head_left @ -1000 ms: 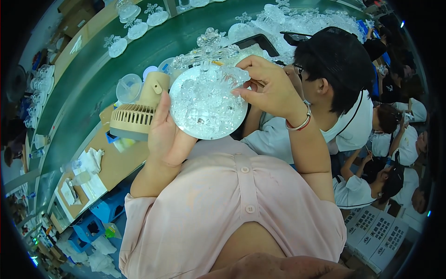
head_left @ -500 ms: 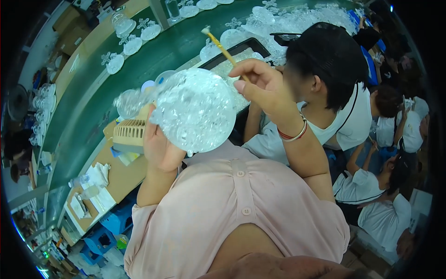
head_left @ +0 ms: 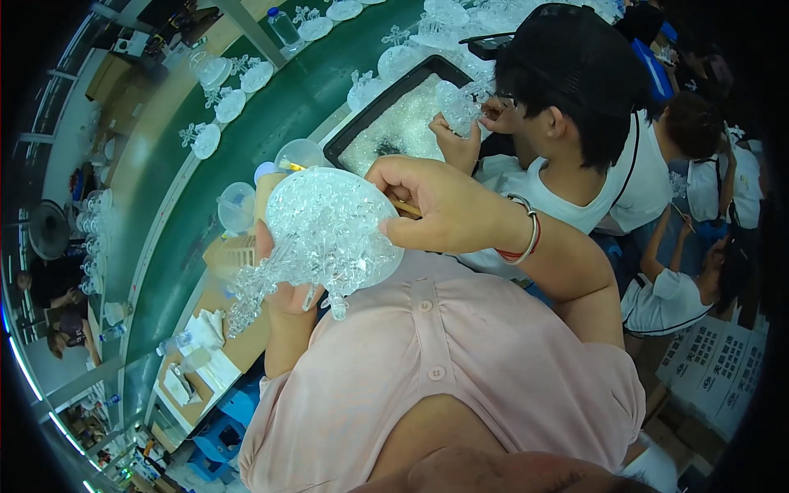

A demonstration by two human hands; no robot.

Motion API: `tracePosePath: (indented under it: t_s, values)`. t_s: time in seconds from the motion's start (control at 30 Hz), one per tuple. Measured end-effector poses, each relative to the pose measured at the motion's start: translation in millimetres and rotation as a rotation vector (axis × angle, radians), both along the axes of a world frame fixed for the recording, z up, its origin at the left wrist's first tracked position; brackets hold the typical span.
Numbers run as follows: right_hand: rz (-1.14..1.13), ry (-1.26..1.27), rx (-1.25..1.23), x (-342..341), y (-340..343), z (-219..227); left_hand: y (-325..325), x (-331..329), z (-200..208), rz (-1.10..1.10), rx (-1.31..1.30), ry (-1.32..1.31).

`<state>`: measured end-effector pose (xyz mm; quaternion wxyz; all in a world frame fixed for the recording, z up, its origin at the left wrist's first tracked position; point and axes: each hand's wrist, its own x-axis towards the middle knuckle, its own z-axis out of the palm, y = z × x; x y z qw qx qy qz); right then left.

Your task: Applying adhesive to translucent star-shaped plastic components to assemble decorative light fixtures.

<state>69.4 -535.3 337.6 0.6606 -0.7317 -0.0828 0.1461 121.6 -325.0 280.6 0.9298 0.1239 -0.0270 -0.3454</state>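
Observation:
A clear round disc ornament, its face crusted with crystal-like bits, is tilted in front of my chest. Transparent branching pieces stick out along its lower left side. Behind and under it my left hand grips it, with most fingers hidden by the piece. At the disc's right rim my right hand pinches the edge with thumb and fingers. A thin yellow-handled brush is tucked in that same hand, its bristles out of sight. Past the disc's upper rim, a clear plastic cup stands on the work surface.
Beyond my right hand sits a black tray of clear granules. A co-worker in a black cap sits close on the right, handling another clear ornament. A green conveyor belt curves past, lined with similar ornaments. A beige fan stands left.
My right hand has come down from the raised brush to the disc's edge. The ornament has turned, its branching pieces now lower left. My view has shifted, showing more of the tray.

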Motion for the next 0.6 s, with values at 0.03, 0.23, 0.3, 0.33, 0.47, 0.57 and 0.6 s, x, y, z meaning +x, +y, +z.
tracePosePath:
  t_s: [0.03,0.23,0.3,0.33,0.47,0.57,0.6]
  values:
    - [0.012,-0.002,-0.065,1,-1,1,-1,1,0,0.031,0.097,-0.017]
    - [-0.001,-0.077,-0.019,4,-2,-8,0,4,-2,-0.051,-0.007,0.015]
    - [-0.004,-0.076,-0.024,6,-3,-12,-1,6,-3,-0.045,0.04,0.026]
    - [-0.008,-0.075,-0.032,7,-3,-13,-2,7,-5,-0.046,0.044,0.014]
    - [0.044,-0.006,-0.067,15,-10,-11,-2,6,-7,-0.081,-0.06,0.099]
    - [0.079,0.017,-0.078,17,-12,-6,-2,5,-5,-0.096,-0.102,0.111]
    - [0.087,0.095,-0.011,16,-11,-1,-1,2,-2,-0.086,-0.097,0.107]
